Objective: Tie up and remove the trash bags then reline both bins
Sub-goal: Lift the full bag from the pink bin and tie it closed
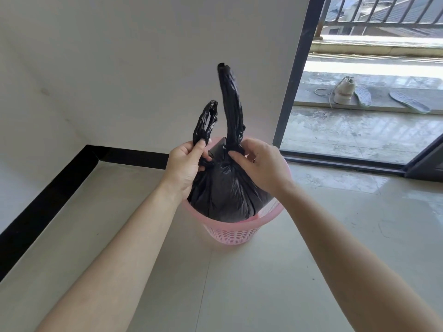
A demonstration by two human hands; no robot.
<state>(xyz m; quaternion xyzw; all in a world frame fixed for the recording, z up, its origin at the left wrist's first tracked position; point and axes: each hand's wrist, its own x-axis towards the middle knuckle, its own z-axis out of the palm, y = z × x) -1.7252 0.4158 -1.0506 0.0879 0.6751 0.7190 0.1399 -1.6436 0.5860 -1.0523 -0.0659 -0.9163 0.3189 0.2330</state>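
Head view: bulging black trash bag (227,195) in pink bin (230,232); both grips pinching twisted ears.

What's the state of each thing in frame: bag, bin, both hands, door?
black trash bag: full, still seated in the bin, top gathered into two twisted tails, not knotted yet
shorter tail: held in the left hand's grip
longer tail: standing upright, pinched at its base by the right hand
pink bin: upright on the floor
left hand: shut on shorter tail
right hand: shut on longer tail
sliding door: open to the balcony
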